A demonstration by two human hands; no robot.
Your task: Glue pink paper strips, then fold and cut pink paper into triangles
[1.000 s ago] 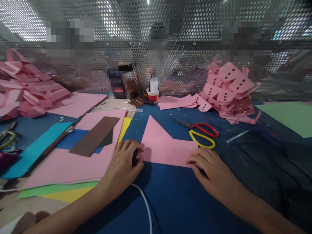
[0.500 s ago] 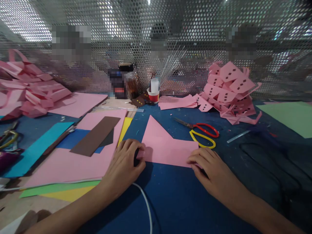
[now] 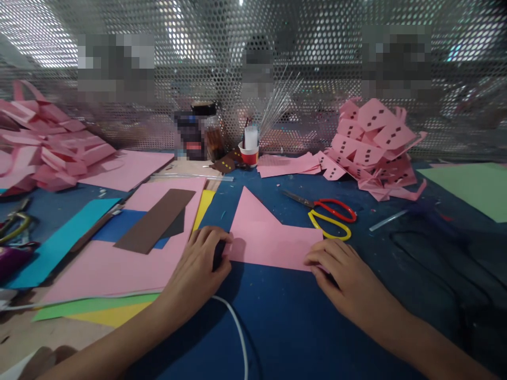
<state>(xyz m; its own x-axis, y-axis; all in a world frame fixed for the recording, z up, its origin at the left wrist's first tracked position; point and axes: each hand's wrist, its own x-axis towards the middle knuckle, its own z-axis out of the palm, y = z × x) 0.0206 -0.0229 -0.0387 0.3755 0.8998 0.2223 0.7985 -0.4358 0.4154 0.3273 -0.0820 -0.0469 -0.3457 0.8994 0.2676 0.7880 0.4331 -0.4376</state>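
A folded piece of pink paper (image 3: 269, 244) lies on the dark blue tabletop, with a pointed flap rising at its upper left. At its left edge, my left hand (image 3: 204, 258) has curled fingers and thumb closed on the paper's margin. My right hand (image 3: 340, 269) pinches the lower right corner between thumb and fingers. Just beyond the right hand rest scissors (image 3: 317, 206) with one red and one yellow handle, blades pointing left. Both palms are turned away, so the inner fingers are partly hidden.
Pink sheets (image 3: 114, 274) on the left carry a brown strip (image 3: 158, 221) and blue paper. Folded pink pieces are heaped at left (image 3: 59, 142) and right (image 3: 372, 142). A paper cup (image 3: 249, 155) stands at the back before a perforated metal screen. A white cable (image 3: 237, 322) crosses the front.
My left hand has shifted slightly left along the paper's edge. My right hand and the pink paper stay practically where they were.
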